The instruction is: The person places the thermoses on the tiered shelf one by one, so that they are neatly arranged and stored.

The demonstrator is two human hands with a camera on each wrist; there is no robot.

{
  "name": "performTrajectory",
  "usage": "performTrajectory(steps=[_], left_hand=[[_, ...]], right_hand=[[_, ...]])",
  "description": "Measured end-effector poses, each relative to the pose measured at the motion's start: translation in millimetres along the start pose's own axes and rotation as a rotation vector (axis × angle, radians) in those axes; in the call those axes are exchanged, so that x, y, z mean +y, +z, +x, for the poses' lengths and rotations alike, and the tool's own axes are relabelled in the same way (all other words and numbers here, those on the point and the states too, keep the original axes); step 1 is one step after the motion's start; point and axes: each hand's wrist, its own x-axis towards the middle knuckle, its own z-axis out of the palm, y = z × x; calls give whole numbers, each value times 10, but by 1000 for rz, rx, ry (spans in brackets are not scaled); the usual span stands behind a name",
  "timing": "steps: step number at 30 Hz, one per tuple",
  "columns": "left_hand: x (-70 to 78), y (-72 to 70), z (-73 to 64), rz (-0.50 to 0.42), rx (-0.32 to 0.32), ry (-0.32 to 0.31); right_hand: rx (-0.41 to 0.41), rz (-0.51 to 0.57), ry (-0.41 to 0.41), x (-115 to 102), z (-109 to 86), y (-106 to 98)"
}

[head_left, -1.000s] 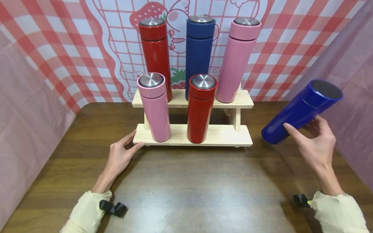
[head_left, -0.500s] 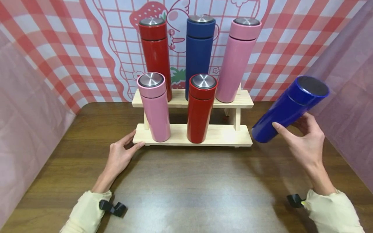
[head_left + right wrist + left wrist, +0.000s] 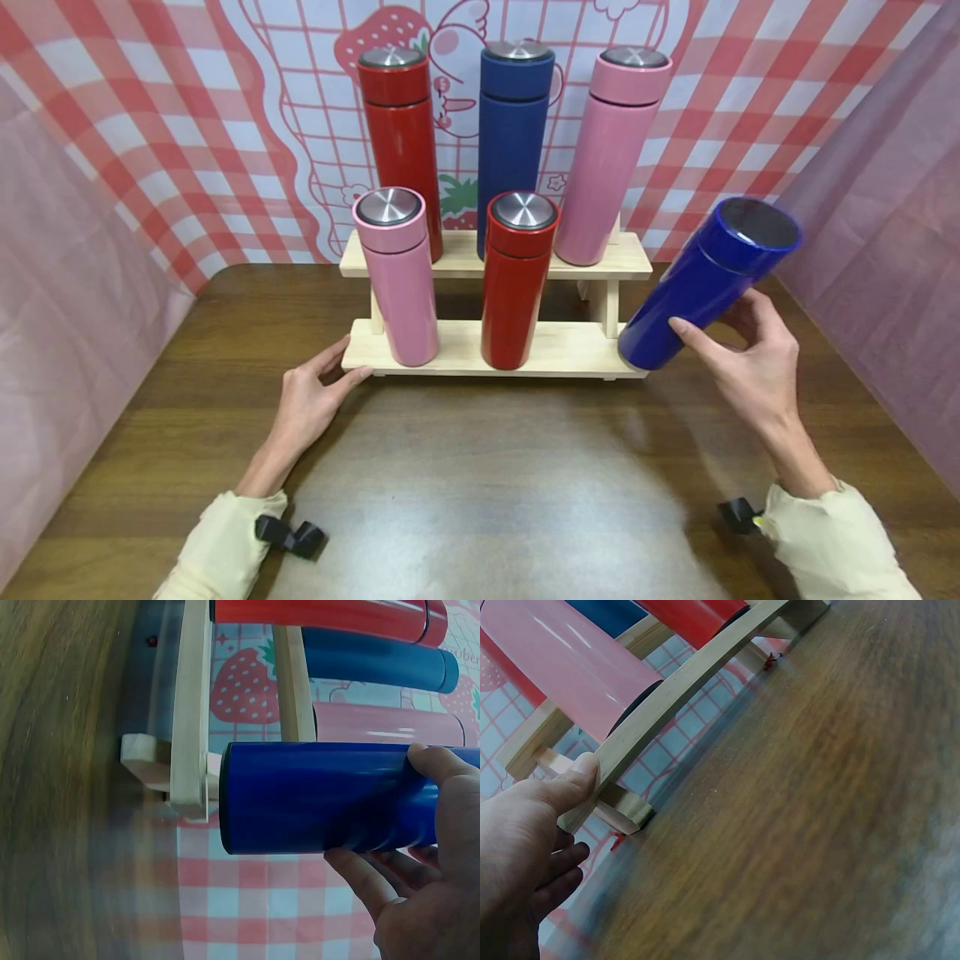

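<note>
My right hand point(image 3: 757, 367) grips a glossy blue thermos bottle point(image 3: 693, 292), thumb on its near side and fingers around the back. The bottle tilts, its dark lid up to the right and its base overlapping the right end of the wooden rack's lower board point(image 3: 577, 346). In the right wrist view the bottle's base point(image 3: 236, 799) is close above the board's end point(image 3: 189, 780). My left hand point(image 3: 315, 400) holds the lower board's left end, with the thumb point(image 3: 581, 772) against its front edge. A pink bottle point(image 3: 401, 292) and a red bottle point(image 3: 517, 292) stand upright on that board.
On the rack's upper board point(image 3: 457, 262) stand a red bottle point(image 3: 401, 142), a matte blue bottle point(image 3: 513, 150) and a pink bottle point(image 3: 615, 158). Behind is a red-checked cloth point(image 3: 277, 158); pink cloth point(image 3: 877, 208) hangs at the sides. Brown wood table point(image 3: 480, 467) lies in front.
My right hand has carried the blue thermos bottle leftward, from beside the rack to the right end of the lower board, and the bottle leans less. The left hand and rack have stayed put.
</note>
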Motion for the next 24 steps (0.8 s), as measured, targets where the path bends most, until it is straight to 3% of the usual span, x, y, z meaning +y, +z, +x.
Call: performTrajectory(steps=[24], left_hand=[[1,-6,-5,13,-5,-6]], right_hand=[[-76,85,-21,-169,-32,301]])
